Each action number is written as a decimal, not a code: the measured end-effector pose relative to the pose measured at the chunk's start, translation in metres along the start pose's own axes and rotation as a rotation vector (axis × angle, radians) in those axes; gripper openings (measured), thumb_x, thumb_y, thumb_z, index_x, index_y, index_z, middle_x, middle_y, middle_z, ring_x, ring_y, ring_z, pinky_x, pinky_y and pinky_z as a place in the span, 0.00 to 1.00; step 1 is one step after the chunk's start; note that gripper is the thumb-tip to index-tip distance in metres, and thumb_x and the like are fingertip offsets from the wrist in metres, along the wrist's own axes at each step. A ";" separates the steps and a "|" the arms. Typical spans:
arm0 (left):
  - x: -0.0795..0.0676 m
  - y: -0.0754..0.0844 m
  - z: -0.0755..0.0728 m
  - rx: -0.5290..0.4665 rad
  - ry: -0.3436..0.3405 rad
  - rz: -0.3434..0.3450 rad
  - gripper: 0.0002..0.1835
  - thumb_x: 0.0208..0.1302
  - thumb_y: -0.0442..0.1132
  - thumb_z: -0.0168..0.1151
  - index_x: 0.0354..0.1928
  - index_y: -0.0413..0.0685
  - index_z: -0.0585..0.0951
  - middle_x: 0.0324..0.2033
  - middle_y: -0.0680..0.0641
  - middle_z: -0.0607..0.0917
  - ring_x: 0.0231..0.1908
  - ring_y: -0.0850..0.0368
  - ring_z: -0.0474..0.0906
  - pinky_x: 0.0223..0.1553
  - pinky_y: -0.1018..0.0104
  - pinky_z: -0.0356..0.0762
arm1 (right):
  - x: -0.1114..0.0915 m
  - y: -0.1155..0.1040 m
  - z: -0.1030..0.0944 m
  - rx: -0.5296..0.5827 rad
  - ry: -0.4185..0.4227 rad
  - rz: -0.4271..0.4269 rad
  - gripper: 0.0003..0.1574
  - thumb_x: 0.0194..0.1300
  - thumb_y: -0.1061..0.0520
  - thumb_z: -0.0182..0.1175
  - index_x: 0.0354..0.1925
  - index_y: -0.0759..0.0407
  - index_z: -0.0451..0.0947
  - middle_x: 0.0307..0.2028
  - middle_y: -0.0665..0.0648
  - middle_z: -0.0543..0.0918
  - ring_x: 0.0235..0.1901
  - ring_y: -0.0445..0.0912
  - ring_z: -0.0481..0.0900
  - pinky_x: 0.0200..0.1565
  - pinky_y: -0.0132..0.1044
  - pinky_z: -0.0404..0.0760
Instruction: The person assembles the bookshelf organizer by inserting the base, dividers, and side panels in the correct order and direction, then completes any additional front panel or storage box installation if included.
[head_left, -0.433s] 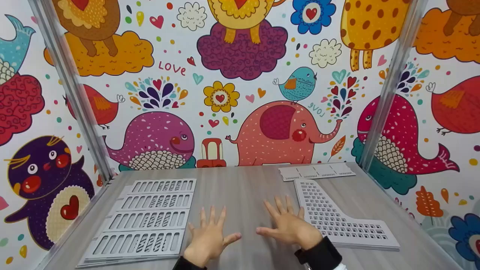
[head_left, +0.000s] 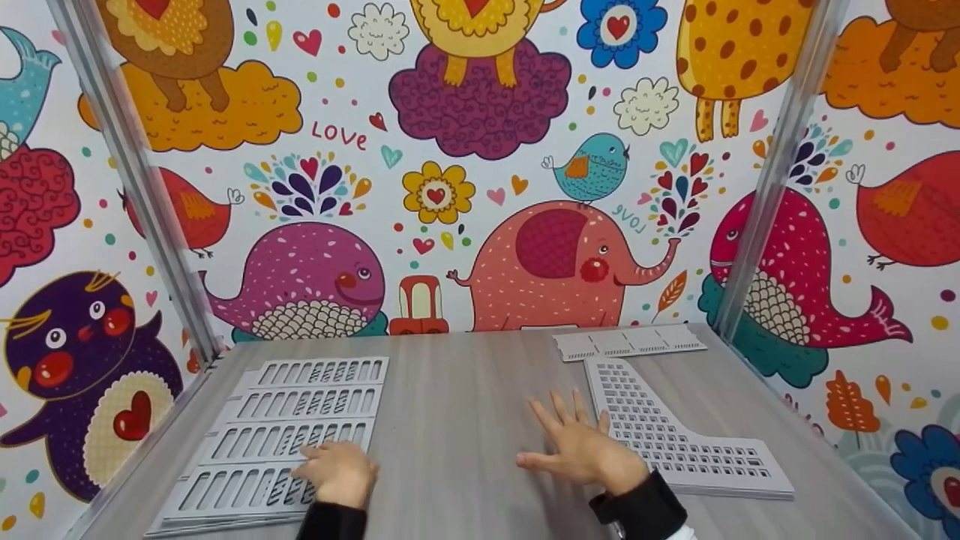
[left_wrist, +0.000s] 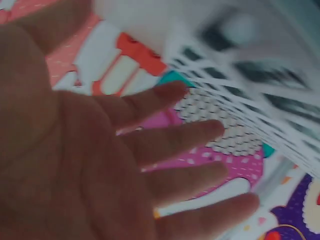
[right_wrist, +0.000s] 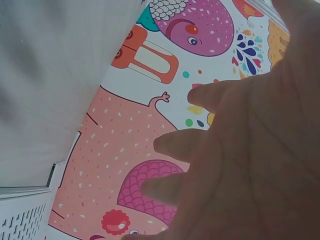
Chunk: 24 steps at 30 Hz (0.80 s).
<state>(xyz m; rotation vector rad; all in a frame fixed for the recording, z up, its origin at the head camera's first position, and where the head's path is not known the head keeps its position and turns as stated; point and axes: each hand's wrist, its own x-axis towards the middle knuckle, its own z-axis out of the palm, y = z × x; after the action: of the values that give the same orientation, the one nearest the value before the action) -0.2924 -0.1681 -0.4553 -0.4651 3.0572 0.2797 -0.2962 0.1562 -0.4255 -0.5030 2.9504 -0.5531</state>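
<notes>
My left hand [head_left: 341,472] is over the right edge of the slotted grey-white panels [head_left: 225,491] at the table's left, its fingers pointing left. In the left wrist view, the palm and straight, spread fingers [left_wrist: 172,142] face the camera, with the slotted panel blurred beside them and nothing held. My right hand [head_left: 585,454] is spread flat with fingers apart, beside the stepped white panel [head_left: 731,480] with many small square holes; its fingertips overlap that panel's left edge in the head view. The right wrist view shows the same straight fingers [right_wrist: 175,142], holding nothing.
A thin white strip panel [head_left: 630,343] lies at the table's back right, behind the perforated panel. The wood-grain table [head_left: 450,420] ends at a wall [head_left: 435,262] printed with cartoon animals. Metal posts [head_left: 765,180] stand at the back corners.
My left hand has moved left from the middle of the table to over the slotted panels, turning its fingers leftward. The right hand stays nearly still. The head view has shifted slightly.
</notes>
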 end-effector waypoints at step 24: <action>-0.003 0.005 -0.017 -0.076 0.033 0.026 0.40 0.61 0.61 0.67 0.59 0.30 0.76 0.51 0.17 0.72 0.49 0.20 0.73 0.45 0.29 0.76 | 0.005 -0.001 0.007 0.048 0.008 -0.104 0.57 0.63 0.33 0.65 0.77 0.57 0.54 0.75 0.75 0.55 0.74 0.76 0.50 0.64 0.81 0.50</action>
<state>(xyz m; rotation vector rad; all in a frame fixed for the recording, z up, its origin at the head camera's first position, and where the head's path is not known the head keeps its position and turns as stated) -0.2911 -0.1657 -0.4376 -0.4384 3.0952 0.3939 -0.2995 0.1513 -0.4314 -0.6528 2.9238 -0.6360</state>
